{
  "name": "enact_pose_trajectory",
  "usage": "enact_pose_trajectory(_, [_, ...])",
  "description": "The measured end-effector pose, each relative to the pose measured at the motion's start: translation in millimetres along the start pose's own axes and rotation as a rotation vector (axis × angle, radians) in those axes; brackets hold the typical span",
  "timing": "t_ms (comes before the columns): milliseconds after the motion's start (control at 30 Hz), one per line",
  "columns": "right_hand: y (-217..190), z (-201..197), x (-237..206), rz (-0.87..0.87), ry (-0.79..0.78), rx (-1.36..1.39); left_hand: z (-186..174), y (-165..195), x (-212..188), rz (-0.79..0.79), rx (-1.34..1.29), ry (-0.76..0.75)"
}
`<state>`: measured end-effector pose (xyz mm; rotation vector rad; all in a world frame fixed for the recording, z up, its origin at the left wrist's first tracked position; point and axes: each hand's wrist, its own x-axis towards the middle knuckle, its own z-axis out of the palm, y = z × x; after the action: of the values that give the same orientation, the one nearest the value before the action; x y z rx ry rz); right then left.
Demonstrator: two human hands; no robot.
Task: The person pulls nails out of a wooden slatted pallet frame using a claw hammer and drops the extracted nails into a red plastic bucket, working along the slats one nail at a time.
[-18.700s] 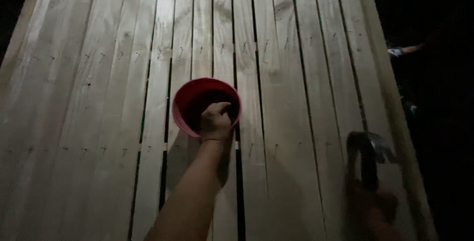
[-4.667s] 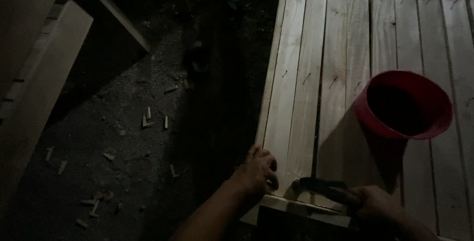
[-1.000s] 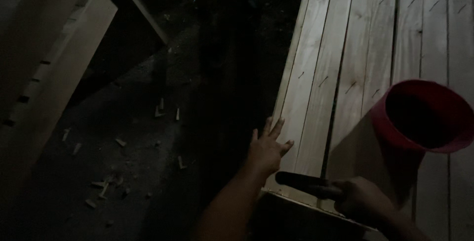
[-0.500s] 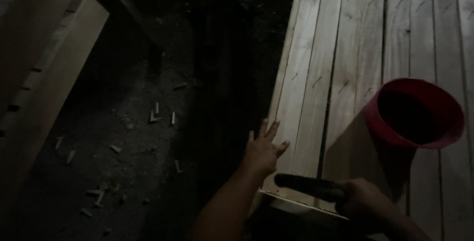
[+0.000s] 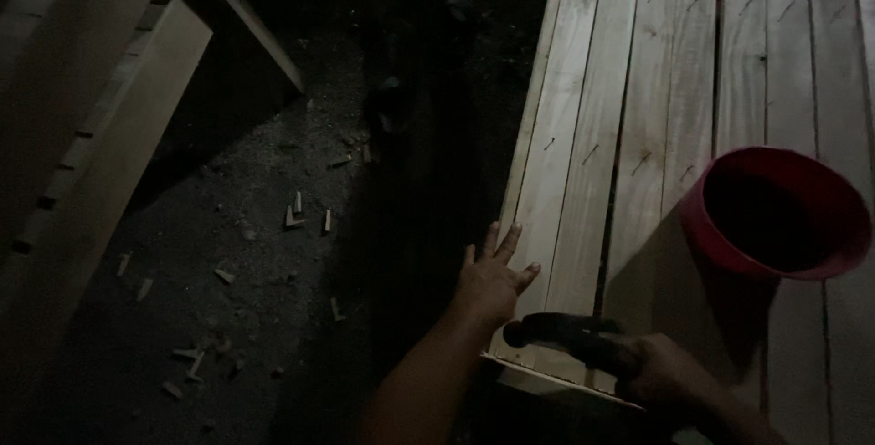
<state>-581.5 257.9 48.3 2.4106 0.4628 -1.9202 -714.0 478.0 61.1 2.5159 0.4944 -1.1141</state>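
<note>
Hammer [image 5: 558, 330] sits low over the near end of the plank panel [image 5: 638, 135], gripped in the right hand [image 5: 670, 374], fist closed around the handle. Head points left, just beside the left hand [image 5: 492, 279]. Left hand lies flat, fingers spread, holding nothing, palm on the outermost plank [image 5: 547, 181] at its near left corner. Hands are close together but not touching. Red bucket [image 5: 775, 213] stands on the planks to the right, apart from both hands. Wood offcuts [image 5: 305, 219] are scattered on the dark ground to the left.

Risks, as I judge them: hammer head is very near the spread fingers, so a glancing strike could hit them. Lighting is poor, which makes aim worse. Can't see any nail under the hand.
</note>
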Motion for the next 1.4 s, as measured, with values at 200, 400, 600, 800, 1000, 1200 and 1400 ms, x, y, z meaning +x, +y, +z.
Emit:
enact_pose_trajectory(200, [14.0,-7.8,16.0,-0.052,0.008,-0.286,26.7,-0.7,15.1,0.057,-0.123,0.391])
enact_pose_trajectory(400, [109.2,-60.1,45.0,0.121,0.001,0.247,19.0,28.0,21.8,-0.084,-0.108,0.242])
enact_pose_trajectory(600, [187.6,-119.0,56.0,0.098,0.189,0.218,3.9,81.0,53.3,-0.062,-0.395,0.749])
enact_pose_trajectory(800, [227.3,-144.6,60.5,0.118,0.359,-0.125,-42.5,194.7,138.4,0.495,-0.538,1.086])
enact_pose_trajectory(1000, [248.4,-157.1,82.1,0.066,0.336,-0.410,-82.4,299.8,179.2,0.423,-0.298,0.664])
enact_pose_trajectory(1200, [254.2,-165.1,95.3,0.026,0.326,-0.581,-82.1,328.6,197.2,0.205,-0.353,0.495])
enact_pose_trajectory(1400, [275.9,-175.4,109.8,0.041,0.328,-0.555,-97.3,329.6,208.4,0.146,-0.326,0.365])
